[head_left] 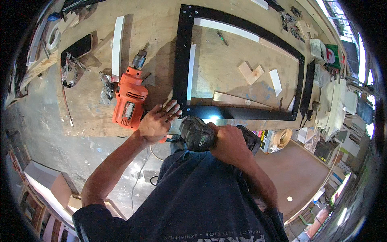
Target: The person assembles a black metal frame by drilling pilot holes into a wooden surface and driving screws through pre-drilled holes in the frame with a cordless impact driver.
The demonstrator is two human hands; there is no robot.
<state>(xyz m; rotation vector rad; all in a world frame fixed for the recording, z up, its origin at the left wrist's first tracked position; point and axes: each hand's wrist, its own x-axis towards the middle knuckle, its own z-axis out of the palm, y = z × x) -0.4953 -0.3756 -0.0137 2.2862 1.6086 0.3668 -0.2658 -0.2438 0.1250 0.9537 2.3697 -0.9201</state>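
A black rectangular frame (240,113) lies on the plywood workbench, with screw heads showing at its corners. My left hand (156,123) is at the frame's near left corner, fingers stretched out and touching its edge. In my right hand (229,144) is a dark cordless drill (196,133), held by the grip at the bench's near edge. Its lamp throws a bright spot on the frame's near rail. The drill's body hides its tip, so I cannot tell whether it touches the frame. Left of my left hand lies an orange corded drill (131,99) with a bit in its chuck.
Inside the frame are wood offcuts (250,72) and a small green-and-black piece (222,38). A white strip (117,48), a dark phone-like slab (77,47) and crumpled plastic (107,88) lie left. A tape roll (282,138) and stacked white strips (332,107) are at the right.
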